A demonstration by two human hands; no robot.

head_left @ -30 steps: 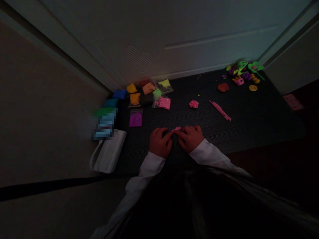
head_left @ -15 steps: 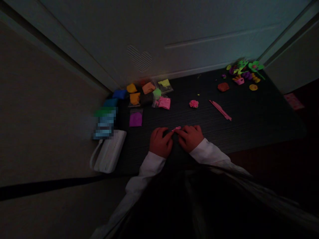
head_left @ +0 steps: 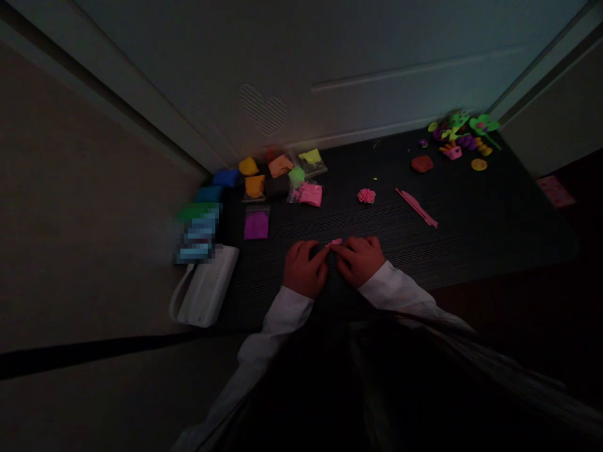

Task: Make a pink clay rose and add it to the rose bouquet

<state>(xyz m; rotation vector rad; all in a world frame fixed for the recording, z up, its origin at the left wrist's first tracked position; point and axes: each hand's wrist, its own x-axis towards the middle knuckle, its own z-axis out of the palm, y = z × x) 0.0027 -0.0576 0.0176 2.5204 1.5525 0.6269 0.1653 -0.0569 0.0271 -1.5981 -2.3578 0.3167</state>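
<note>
A small flat piece of pink modelling clay (head_left: pixel 336 242) lies on the dark table at the tips of both hands. My left hand (head_left: pixel 305 269) rests on the tabletop, its index finger reaching right to the clay's lower left edge. From the other side my right hand (head_left: pixel 362 260) presses its index fingertip against the same piece, the two fingertips almost meeting. The remaining fingers of both hands are curled. Beyond them sits a bumpy pink clay flower (head_left: pixel 366 196) with bits of green. Pink clay tools (head_left: pixel 417 208) lie to its right.
Bags of coloured clay, including a purple one (head_left: pixel 257 224) and a pink one (head_left: pixel 311 194), spread along the left back. A white case with a strap (head_left: pixel 210 289) stands at the left edge. Finished clay flowers (head_left: pixel 464 135) and a red lump (head_left: pixel 422 164) occupy the far right.
Slightly more of the pink clay shows above the fingertips. Both hands stay almost in the same place, and everything else on the table is unmoved.
</note>
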